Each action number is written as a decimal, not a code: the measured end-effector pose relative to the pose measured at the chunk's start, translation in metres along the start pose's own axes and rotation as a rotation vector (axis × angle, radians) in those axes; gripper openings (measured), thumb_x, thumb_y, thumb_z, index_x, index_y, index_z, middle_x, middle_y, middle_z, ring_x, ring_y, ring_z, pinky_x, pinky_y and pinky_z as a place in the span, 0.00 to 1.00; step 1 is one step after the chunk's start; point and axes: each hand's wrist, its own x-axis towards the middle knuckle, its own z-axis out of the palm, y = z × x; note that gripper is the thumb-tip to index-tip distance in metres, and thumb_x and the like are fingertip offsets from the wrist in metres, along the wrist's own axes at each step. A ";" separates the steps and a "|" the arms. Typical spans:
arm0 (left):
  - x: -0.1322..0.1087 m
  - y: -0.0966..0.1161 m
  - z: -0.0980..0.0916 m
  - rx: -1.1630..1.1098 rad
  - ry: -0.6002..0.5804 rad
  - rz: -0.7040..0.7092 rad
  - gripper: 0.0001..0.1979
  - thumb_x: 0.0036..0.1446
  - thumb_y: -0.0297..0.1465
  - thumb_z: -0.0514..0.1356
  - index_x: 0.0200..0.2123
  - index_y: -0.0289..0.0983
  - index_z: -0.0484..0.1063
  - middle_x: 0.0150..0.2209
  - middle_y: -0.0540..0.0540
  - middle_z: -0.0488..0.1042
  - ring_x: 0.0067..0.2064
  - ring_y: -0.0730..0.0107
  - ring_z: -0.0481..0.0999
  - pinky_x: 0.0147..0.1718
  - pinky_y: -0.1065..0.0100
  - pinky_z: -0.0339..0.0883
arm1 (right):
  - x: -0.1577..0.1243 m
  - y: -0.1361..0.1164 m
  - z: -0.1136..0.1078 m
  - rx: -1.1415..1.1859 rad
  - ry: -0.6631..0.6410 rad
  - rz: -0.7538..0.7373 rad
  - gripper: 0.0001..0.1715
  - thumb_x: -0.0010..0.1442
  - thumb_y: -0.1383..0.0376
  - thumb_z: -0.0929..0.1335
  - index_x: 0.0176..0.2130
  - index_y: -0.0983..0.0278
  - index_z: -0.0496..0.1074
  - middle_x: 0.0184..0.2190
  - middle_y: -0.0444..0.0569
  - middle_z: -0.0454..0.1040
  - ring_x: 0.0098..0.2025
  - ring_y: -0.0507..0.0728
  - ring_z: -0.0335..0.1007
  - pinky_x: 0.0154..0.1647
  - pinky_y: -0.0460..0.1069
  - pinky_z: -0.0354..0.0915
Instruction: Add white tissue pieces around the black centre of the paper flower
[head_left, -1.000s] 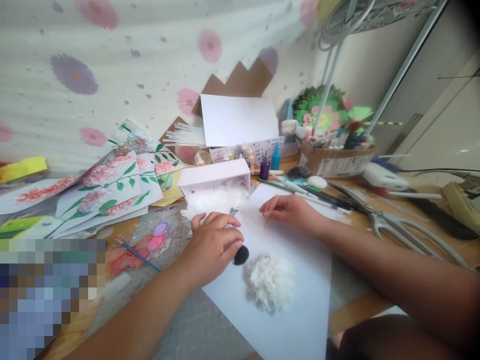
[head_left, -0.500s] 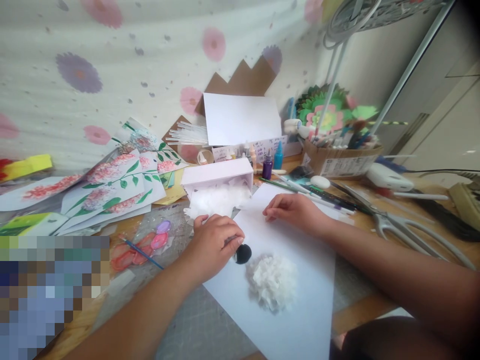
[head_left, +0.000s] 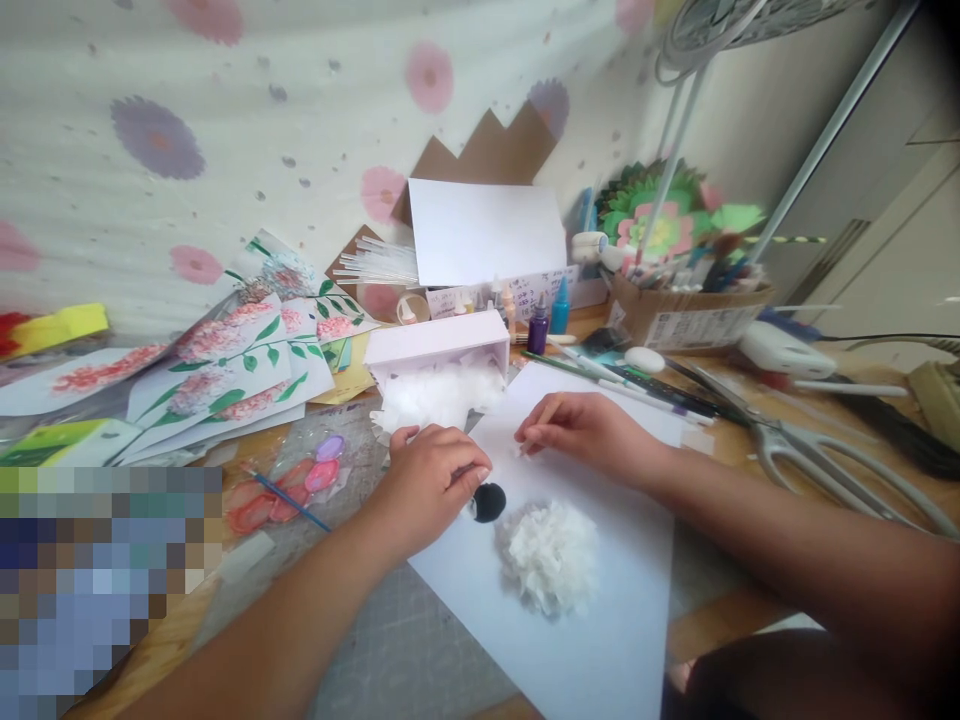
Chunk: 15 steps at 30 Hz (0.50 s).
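My left hand (head_left: pixel 433 485) is closed, its thumb and fingertips round a thing with a round black end (head_left: pixel 490 502); the rest of that thing is mostly hidden. My right hand (head_left: pixel 574 430) pinches a small whitish piece (head_left: pixel 520 452) above a large white sheet of paper (head_left: pixel 600 640). On this sheet lies a ruffled white paper flower (head_left: pixel 551 558), apart from both hands. Beyond my left hand, a pale box (head_left: pixel 439 343) on its side spills loose white petal-like pieces (head_left: pixel 442 395).
Large scissors (head_left: pixel 795 440) and several pens lie at the right, before a cardboard box (head_left: pixel 690 315) of tools. Small paint bottles (head_left: pixel 538 325) stand behind the sheet. Flower paintings (head_left: pixel 225 370) and a blue-handled brush (head_left: pixel 292 500) are at the left.
My right hand has moved slightly left and down, and a small whitish piece now shows at its fingertips. My left hand keeps its place by the black-ended thing; the view has shifted slightly.
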 end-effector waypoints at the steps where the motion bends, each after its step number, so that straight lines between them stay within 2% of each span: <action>1: 0.000 0.000 0.000 0.002 0.000 -0.002 0.10 0.58 0.33 0.51 0.31 0.46 0.72 0.37 0.54 0.73 0.42 0.65 0.67 0.50 0.51 0.43 | -0.001 -0.001 0.004 0.052 -0.018 -0.003 0.21 0.51 0.52 0.69 0.27 0.68 0.66 0.30 0.51 0.73 0.30 0.54 0.71 0.34 0.49 0.67; 6: 0.001 0.000 0.002 0.014 -0.002 0.000 0.09 0.57 0.32 0.52 0.32 0.45 0.72 0.36 0.53 0.73 0.42 0.65 0.67 0.50 0.50 0.43 | -0.001 0.004 0.022 0.179 -0.077 0.006 0.21 0.51 0.52 0.70 0.26 0.68 0.66 0.27 0.50 0.73 0.31 0.54 0.71 0.35 0.50 0.67; 11: 0.002 -0.001 0.002 0.024 -0.003 -0.008 0.08 0.56 0.32 0.53 0.31 0.45 0.72 0.36 0.53 0.73 0.42 0.65 0.68 0.49 0.50 0.44 | -0.001 0.009 0.028 0.250 -0.123 -0.047 0.18 0.54 0.57 0.69 0.26 0.69 0.66 0.28 0.53 0.73 0.34 0.56 0.70 0.38 0.52 0.66; 15: 0.001 -0.001 0.002 0.021 0.003 -0.006 0.07 0.56 0.32 0.53 0.31 0.45 0.71 0.36 0.54 0.73 0.42 0.65 0.67 0.49 0.51 0.44 | -0.002 0.007 0.025 0.327 -0.069 -0.031 0.16 0.54 0.58 0.69 0.26 0.68 0.64 0.28 0.50 0.72 0.36 0.55 0.70 0.40 0.52 0.65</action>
